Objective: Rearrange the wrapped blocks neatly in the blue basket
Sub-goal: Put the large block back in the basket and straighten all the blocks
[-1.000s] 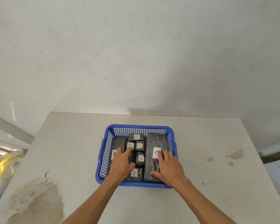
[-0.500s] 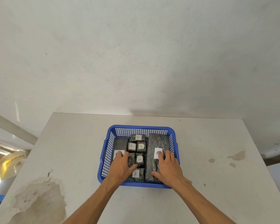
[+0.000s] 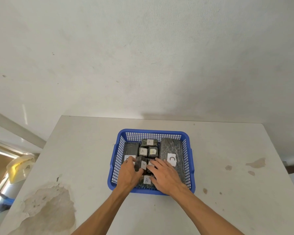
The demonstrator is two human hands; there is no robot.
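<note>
While the left hand (image 3: 129, 173) fingers pinch a tilted small block (image 3: 141, 164) in the basket (image 3: 115, 160), the right hand (image 3: 165, 175) fingers rest spread beside it.

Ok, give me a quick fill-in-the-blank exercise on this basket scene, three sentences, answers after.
1. The basket holding the wrapped blocks is coloured ____.
2. The long block by the basket's right wall bears a label with the letter ____.
3. The tilted small block gripped by the left hand, with the right hand beside it, is labelled ____.

Answers: blue; C; A
</note>
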